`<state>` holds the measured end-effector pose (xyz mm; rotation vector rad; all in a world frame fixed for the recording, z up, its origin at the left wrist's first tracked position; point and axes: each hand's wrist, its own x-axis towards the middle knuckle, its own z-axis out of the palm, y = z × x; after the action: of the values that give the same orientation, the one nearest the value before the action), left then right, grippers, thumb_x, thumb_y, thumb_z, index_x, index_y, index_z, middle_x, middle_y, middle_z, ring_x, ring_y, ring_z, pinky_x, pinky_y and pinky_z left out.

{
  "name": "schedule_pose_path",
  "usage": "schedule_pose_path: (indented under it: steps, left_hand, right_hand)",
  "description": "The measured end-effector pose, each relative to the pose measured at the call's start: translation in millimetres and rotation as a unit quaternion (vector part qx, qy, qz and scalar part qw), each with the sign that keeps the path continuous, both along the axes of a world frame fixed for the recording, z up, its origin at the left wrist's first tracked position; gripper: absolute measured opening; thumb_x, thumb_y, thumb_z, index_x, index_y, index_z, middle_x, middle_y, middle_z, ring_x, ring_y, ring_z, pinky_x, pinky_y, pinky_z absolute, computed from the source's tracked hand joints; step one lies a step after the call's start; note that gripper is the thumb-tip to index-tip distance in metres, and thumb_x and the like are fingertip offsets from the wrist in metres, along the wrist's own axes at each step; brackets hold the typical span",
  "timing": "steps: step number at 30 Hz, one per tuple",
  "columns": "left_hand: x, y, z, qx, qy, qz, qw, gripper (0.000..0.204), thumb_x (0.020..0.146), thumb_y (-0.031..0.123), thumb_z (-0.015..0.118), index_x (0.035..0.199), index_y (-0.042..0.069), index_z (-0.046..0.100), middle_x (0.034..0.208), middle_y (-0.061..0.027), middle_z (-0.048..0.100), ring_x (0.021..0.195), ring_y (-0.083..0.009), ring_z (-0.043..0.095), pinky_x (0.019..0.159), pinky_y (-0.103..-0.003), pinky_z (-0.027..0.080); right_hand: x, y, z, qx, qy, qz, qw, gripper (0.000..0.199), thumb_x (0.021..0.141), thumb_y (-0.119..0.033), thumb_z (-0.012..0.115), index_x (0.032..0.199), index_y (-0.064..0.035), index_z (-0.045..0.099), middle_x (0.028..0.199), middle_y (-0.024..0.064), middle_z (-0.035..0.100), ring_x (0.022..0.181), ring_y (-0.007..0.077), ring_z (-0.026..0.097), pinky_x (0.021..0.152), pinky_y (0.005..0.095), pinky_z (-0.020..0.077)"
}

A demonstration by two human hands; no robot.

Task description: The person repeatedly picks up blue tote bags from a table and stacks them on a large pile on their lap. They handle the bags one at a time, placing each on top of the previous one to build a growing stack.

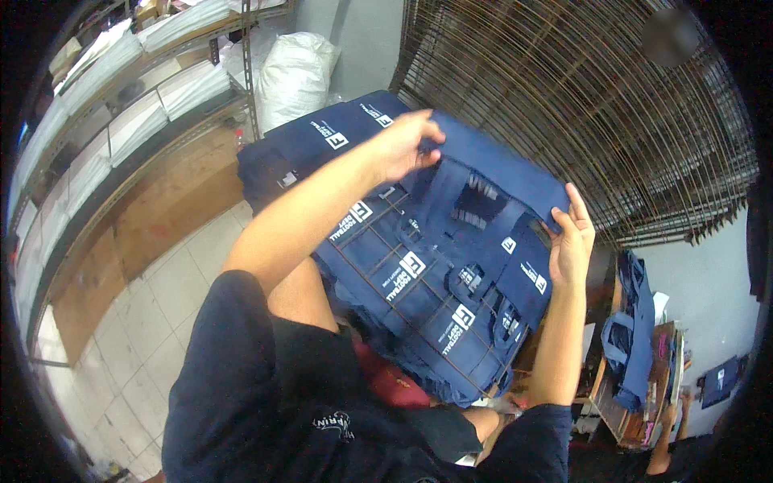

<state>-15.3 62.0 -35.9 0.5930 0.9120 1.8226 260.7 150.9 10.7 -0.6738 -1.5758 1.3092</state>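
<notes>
Left hand (407, 145): arm stretched far forward and across, fingers bent and pinched on the far edge of the top blue bag (491, 173).
Right hand (570, 241): forearm raised upright from the near side, palm flat and fingers straight against the right edge of the same bag; it presses the edge, not closed around it.
Blue bag: on top of a pile of blue bags (419, 282) with white prints, in the middle.
Wire rack (419, 310): thin bars across the pile.
Shelves (121, 105): far left, with white stacks.
</notes>
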Motion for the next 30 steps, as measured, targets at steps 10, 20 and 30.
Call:
schedule_pose_path:
  steps: [10,20,30]
  left_hand:
    - [-133,-58,-118,-0.147,0.273,0.203,0.929,0.055,0.071,0.002,0.057,0.126,-0.001,0.05,0.119,-0.0113,0.058,0.089,-0.0129,0.058,0.06,-0.027,0.049]
    - [-158,-52,-255,-0.384,0.452,0.268,0.759,0.045,0.072,0.011,0.064,0.116,0.005,0.057,0.11,-0.0221,0.06,0.106,-0.0353,0.056,0.093,-0.04,0.043]
    - [-176,-44,-277,-0.382,0.438,0.293,0.759,0.045,0.073,0.008,0.061,0.118,0.006,0.055,0.11,-0.0211,0.061,0.099,-0.0344,0.059,0.09,-0.041,0.045]
  right_hand:
    - [-153,-58,-195,-0.082,-0.006,0.034,0.996,0.061,0.084,0.006,0.055,0.139,-0.0034,0.031,0.143,0.0142,0.032,0.097,0.0155,0.059,0.06,0.0228,0.0549]
    - [-206,-63,-309,-0.228,-0.206,0.044,0.951,0.064,0.085,0.003,0.053,0.142,-0.0049,0.026,0.11,0.0211,0.059,0.069,0.0187,0.066,0.052,0.0242,0.0513]
    - [-215,-57,-313,-0.235,-0.198,0.057,0.95,0.064,0.085,0.003,0.053,0.141,0.0008,0.023,0.129,0.0241,0.044,0.072,0.0197,0.066,0.057,0.0235,0.0529]
